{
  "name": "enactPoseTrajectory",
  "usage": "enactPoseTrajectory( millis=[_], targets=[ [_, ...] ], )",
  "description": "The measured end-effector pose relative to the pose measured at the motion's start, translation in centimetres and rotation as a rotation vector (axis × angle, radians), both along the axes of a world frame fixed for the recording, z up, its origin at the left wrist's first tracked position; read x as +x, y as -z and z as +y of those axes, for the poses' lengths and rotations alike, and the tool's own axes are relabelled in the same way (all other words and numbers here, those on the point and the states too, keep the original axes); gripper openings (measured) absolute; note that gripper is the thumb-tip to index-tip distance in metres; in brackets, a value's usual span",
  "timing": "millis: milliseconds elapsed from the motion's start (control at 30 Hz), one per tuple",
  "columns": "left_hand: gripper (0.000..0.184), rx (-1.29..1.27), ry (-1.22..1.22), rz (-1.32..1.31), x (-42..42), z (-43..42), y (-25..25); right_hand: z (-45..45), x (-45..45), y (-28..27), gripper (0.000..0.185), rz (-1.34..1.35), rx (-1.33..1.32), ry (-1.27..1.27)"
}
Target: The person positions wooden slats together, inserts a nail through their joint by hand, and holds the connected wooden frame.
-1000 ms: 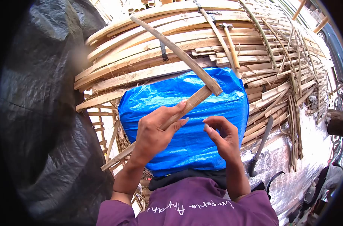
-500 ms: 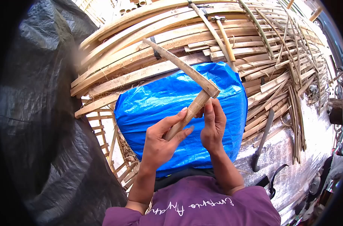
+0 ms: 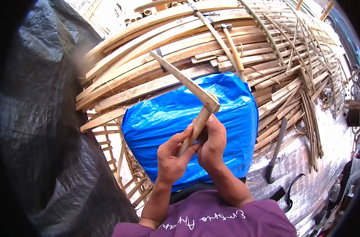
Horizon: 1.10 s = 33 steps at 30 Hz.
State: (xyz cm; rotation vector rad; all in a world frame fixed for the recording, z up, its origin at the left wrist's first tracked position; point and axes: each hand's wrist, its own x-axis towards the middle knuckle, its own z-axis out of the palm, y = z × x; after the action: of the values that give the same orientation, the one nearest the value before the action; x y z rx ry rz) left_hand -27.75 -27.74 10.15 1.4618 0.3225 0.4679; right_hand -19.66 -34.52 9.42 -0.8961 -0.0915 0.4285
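Left hand [image 3: 172,156] closed on lower arm of L-shaped, pale-brown wooden piece [image 3: 193,87], above shiny blue plastic sheet [image 3: 237,130]. Right hand [image 3: 212,146] pinched on same arm, near corner — some fingertips hidden. Beyond sheet: long pale wooden slats [image 3: 128,96], metal-headed wooden-handled hammer [image 3: 233,49]. Dark long-bladed knife [image 3: 279,140] at right.

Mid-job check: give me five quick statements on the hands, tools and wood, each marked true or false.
1. The left hand grips the wooden handle. True.
2. The curved wooden piece lies apart from the handle. False: it meets the handle's far end.
3. The long knife lies to the right of the blue sheet. True.
4. The hammer lies on the blue sheet. False: it lies on the wooden strips beyond it.
5. The right hand is close beside the left hand. True.
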Motion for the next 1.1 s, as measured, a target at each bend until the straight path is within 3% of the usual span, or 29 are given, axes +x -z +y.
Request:
enactPoseTrajectory(
  millis=[133,267,533,633,733,967,1100],
  targets=[
    [0.050,-0.130,0.006,-0.017,-0.6,-0.3,-0.3,-0.5,0.5,-1.1,0.031,0.025,0.096,-0.089],
    [0.051,-0.201,0.031,-0.096,-1.1,-0.6,-0.5,-0.5,0.6,-2.2,0.031,-0.189,0.045,-0.034],
    [0.047,-0.202,-0.012,-0.115,-1.1,-0.7,-0.8,0.2,0.0,-2.9,0.029,-0.128,0.100,-0.022],
    [0.048,-0.184,-0.015,-0.129,-1.3,-0.6,-0.9,-0.1,-0.3,-2.5,0.034,-0.321,-0.082,-0.009],
    [0.048,-0.179,-0.045,-0.121,-1.6,-0.5,-1.1,0.3,-0.5,-2.0,0.034,-0.355,-0.036,-0.032],
    [0.047,-0.238,-0.056,-0.103,-1.9,-0.3,-1.8,0.8,-0.5,-3.1,0.034,-0.196,0.092,-0.093],
    [0.047,-0.225,-0.070,-0.124,-1.7,-0.4,-2.0,1.1,0.2,-3.3,0.033,-0.265,0.043,-0.053]
  ],
)
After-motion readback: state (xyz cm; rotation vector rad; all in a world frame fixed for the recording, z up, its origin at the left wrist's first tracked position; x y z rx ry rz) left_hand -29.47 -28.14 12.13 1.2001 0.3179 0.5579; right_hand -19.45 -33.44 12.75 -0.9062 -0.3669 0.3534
